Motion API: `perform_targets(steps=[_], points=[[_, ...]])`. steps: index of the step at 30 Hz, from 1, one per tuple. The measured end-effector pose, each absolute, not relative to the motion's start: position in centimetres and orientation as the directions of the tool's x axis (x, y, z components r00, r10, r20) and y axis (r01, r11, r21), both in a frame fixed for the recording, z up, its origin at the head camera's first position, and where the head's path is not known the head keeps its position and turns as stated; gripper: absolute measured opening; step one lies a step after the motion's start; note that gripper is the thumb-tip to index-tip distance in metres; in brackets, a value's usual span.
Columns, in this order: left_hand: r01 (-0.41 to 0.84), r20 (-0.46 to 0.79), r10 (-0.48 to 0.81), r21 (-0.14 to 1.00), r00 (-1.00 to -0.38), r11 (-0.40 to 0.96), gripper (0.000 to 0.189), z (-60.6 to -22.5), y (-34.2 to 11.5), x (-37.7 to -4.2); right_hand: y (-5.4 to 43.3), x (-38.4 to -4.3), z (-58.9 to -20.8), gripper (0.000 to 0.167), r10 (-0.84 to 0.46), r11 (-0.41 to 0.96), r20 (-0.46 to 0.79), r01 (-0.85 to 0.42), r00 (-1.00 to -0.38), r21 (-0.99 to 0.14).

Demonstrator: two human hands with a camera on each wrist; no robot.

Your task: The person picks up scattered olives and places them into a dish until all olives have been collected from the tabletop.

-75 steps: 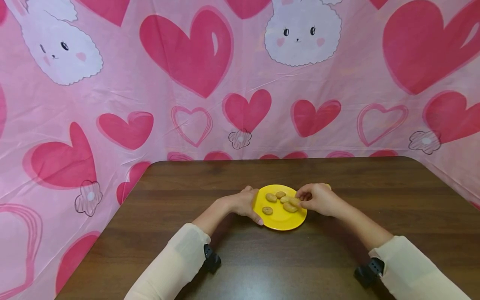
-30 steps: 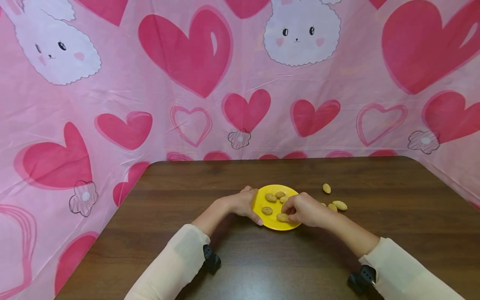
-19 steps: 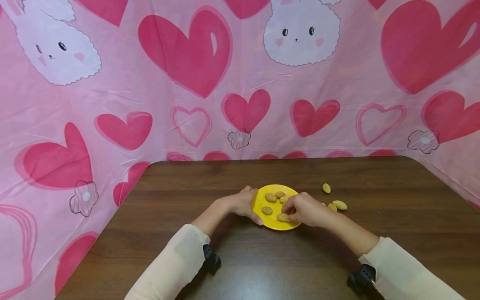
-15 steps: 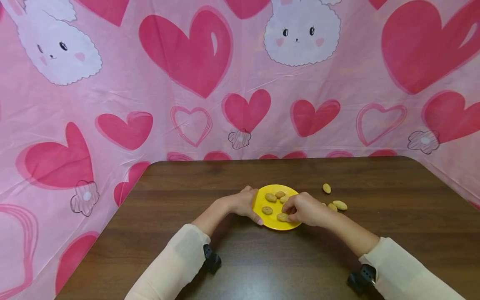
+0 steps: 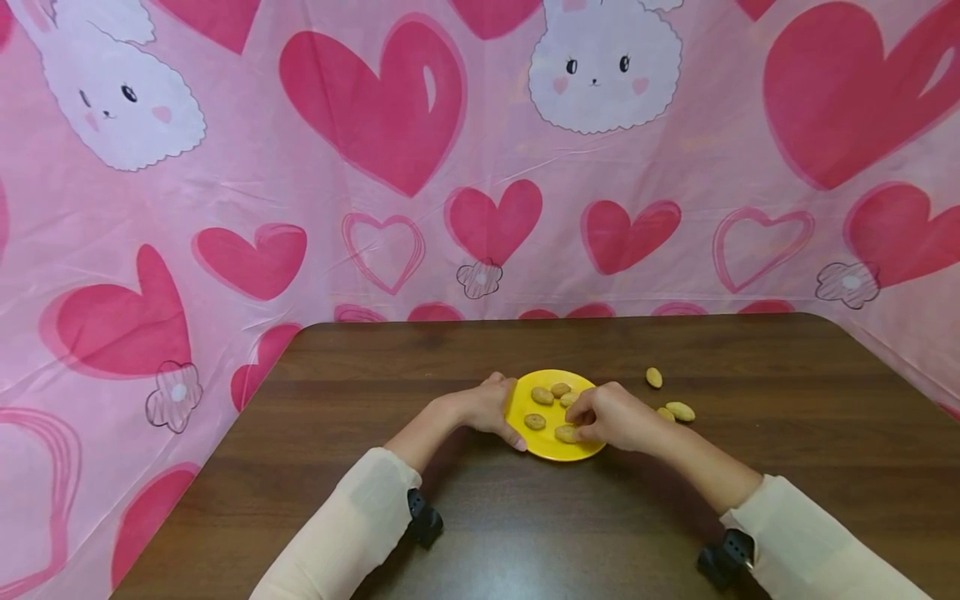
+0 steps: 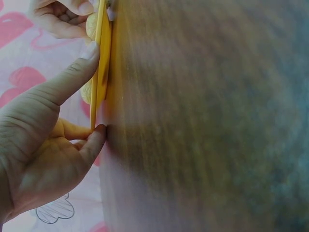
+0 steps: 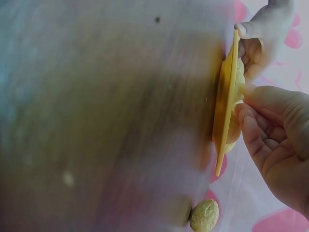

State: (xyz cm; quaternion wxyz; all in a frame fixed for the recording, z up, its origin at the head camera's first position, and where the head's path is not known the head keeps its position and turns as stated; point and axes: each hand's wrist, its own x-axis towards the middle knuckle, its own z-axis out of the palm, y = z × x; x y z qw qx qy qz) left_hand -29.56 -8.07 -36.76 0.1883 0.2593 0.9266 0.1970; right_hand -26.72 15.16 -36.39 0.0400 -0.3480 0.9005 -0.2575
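Note:
A yellow plate (image 5: 551, 450) lies on the table with several small tan oval pieces on it, rough like nuts in their shells. My left hand (image 5: 483, 408) holds the plate's left rim. In the left wrist view its thumb (image 6: 77, 72) lies along the rim, fingertips touching the edge further along. Over the plate's right part, my right hand (image 5: 618, 417) pinches one tan oval piece (image 5: 565, 433) close above the front of the plate. Its thumb and fingers partly hide that piece. Another piece (image 5: 568, 400) shows just beyond the fingers.
To the right of the plate, loose oval pieces lie on the brown wooden table (image 5: 480, 517): one further back (image 5: 654, 377), another (image 5: 680, 411) beside a partly hidden one. Behind the table's far edge hangs a pink curtain (image 5: 525, 150) with hearts and rabbits.
Since the earliest frame my right hand has moved from the plate's right edge to its front, bringing the oval piece there; table pieces have come into view. The left hand has stayed put.

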Motion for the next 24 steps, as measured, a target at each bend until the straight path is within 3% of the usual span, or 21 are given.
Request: perform_targets(steps=[8, 17, 24], points=[[0.411, -0.241, 0.56, 0.467, -0.793, 0.783, 0.095, -36.8, -8.1, -29.6, 15.8, -26.8, -36.0, 0.018, -0.605, 0.658, 0.103, -0.569, -0.789, -0.494], [0.414, -0.236, 0.561, 0.466, -0.793, 0.782, 0.095, -36.9, -8.1, -29.6, 16.5, -27.0, -36.1, 0.017, -0.554, 0.661, 0.253, -0.604, -0.793, -0.446], [0.403, -0.245, 0.554, 0.469, -0.796, 0.786, 0.096, -36.8, -8.1, -29.5, 17.3, -27.3, -35.8, 0.021, -0.464, 0.72, 0.278, -0.541, -0.841, -0.434]])
